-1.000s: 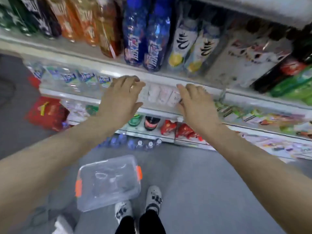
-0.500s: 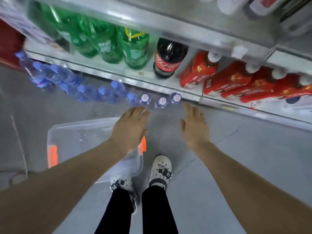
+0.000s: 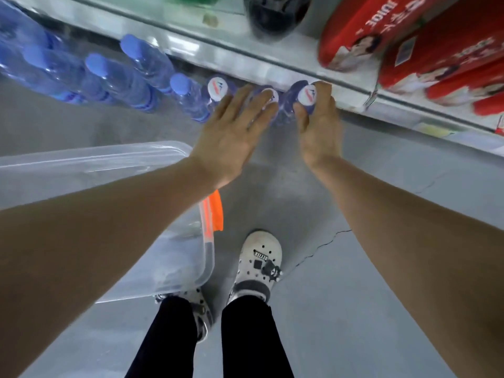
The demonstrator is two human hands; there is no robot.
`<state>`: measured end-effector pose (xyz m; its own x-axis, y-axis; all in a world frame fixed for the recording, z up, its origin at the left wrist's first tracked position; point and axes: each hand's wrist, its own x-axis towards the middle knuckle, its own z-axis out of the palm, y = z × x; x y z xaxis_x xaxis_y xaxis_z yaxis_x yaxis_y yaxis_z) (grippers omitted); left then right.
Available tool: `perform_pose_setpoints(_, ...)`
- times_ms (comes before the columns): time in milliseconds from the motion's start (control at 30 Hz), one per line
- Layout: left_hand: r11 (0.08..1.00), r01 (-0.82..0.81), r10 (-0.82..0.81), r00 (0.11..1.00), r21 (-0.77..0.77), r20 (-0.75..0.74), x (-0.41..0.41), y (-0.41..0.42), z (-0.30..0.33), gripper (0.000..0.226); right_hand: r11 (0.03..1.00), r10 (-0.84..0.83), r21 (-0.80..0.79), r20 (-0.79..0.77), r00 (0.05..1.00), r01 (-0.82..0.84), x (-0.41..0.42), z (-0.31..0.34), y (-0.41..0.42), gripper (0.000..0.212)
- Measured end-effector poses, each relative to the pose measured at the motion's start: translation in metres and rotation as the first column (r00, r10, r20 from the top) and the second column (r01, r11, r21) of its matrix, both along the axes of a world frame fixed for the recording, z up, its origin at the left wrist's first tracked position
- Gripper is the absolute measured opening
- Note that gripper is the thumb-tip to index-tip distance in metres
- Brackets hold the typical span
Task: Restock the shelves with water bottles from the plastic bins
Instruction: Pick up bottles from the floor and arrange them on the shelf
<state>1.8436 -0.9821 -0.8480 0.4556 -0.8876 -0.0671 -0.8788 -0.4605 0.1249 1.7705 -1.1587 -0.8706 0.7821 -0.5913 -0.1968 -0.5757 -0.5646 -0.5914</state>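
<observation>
Reaching down toward the floor, both bare hands meet a row of water bottles standing along the foot of a shelf unit. The right hand has its fingers curled round the neck of the end bottle, whose white cap shows between thumb and fingers; this grip is narrow and holds that bottle. The left hand lies spread, fingers straight, its fingertips resting on the next bottle, just beside the end bottle; its grip is wide and holds nothing.

Past the left hand, away from the end bottle, stands a third white-capped bottle, then a line of blue-capped bottles running off toward the frame edge. All stand on the grey floor, touching or just beside the shelf edge.

Above the end bottle, on the lowest shelf, sit a dark bottle and, farther along, red juice cartons lying side by side.

Nearer the person than the end bottle, under the left forearm, sits a clear plastic bin with an orange latch; what it holds cannot be told. Beside the bin are the person's feet in white clogs and black trousers. One clog touches the bin's corner. A thin crack runs across the floor near the other clog.
</observation>
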Motion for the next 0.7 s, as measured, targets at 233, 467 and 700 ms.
perform_pose_setpoints(233, 0.997, -0.023, 0.027, 0.998, 0.068, -0.052, -0.001, -0.004, 0.01, 0.078, 0.996, -0.056, 0.076, 0.029, 0.998, 0.054, -0.014, 0.015, 0.0, 0.02)
perform_pose_setpoints(467, 0.898, 0.05, 0.138, 0.911, 0.437, -0.389, 0.001, -0.013, 0.095, 0.089, 0.99, -0.042, 0.128, -0.071, 0.997, 0.051, -0.053, 0.14, 0.0, 0.025)
perform_pose_setpoints(700, 0.948, 0.027, 0.194, 0.743, 0.318, -0.641, -0.049, 0.002, 0.275, 0.093, 0.994, 0.045, 0.095, 0.045, 0.998, -0.049, -0.076, 0.362, 0.013, 0.032)
